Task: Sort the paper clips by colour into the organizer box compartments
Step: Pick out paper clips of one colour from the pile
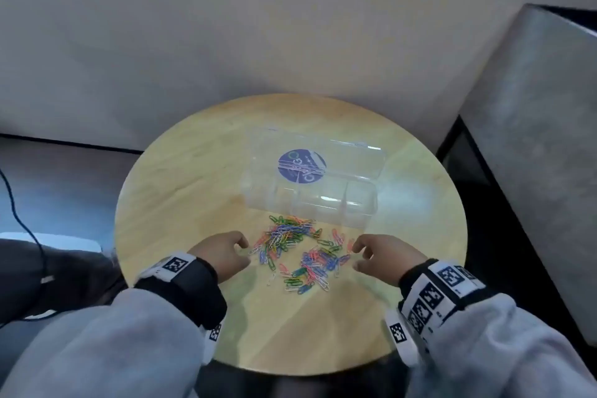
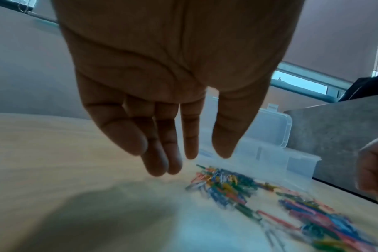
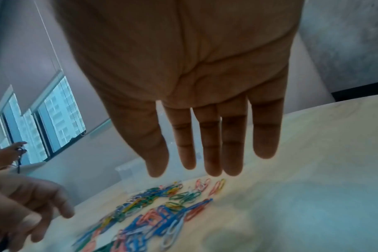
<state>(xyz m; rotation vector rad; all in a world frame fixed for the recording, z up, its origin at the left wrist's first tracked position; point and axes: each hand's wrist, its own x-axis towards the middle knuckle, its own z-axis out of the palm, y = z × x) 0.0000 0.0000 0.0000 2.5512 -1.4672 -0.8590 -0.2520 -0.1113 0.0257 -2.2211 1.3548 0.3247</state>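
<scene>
- Paper clips lie in a loose mixed heap on the near-centre of the tabletop, just near of the organizer box. Blue, green, pink/red, yellow and white are all tangled together; none seem to be in the box yet, so sorting looks barely begun.
- Organizer box is clear plastic, lid flipped open to the far side, with a round blue sticker on the lid. Compartments sit in a row left to right; dividers are hard to make out through the clear walls.
- Left hand sits at the left edge of the heap, fingers relaxed and mostly straight in the wrist view — holding nothing.
- Right hand sits at the right edge, fingers loosely spread, also empty.
- Step in hand, by my read: first pick. Best approach: fix one colour per compartment before lifting anything.
- Work from the heap's edges, where single clips lie free, e.g. the pink ones far-right.
- Pinch w/ thumb and forefinger tip, lift slowly — clips hook each other, so a strand may trail; shake it loose over the tabletop, not over the box.
- Risk: clear dividers make a wrong-compartment drop easy; lower the hand close before letting go.
</scene>
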